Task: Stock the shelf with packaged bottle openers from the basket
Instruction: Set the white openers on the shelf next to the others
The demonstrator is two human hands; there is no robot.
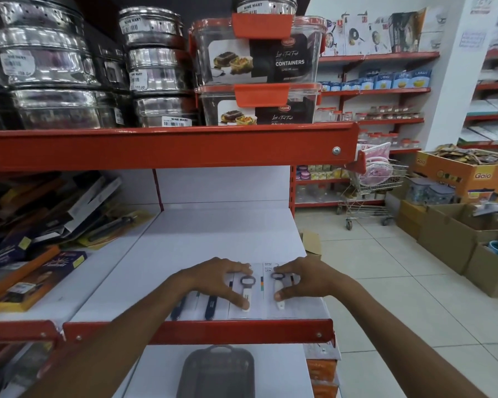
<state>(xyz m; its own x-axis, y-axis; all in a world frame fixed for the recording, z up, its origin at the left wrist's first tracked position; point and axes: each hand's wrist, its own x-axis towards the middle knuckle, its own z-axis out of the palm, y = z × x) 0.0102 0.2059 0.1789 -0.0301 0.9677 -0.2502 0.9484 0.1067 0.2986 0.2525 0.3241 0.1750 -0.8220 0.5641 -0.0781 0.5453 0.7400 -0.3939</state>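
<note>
Several carded bottle openers lie flat in a row at the front of the white shelf [213, 234], just behind its red lip. Two at the left have dark blue handles [211, 307]. Two at the right have white handles. My left hand [222, 278] rests on the white-handled opener pack [247, 294], thumb on the handle's lower end. My right hand [302, 278] rests on the rightmost white-handled pack [279, 294], thumb against the handle, fingers over the card's right side. A dark grey basket [219, 372] sits on the shelf below.
Packaged kitchen tools [41, 225] are piled on the shelf's left section. Steel containers [49, 67] and clear plastic containers [259, 53] fill the shelf above. Cardboard boxes [457, 239] and a wire trolley [368, 193] stand on the tiled floor at right.
</note>
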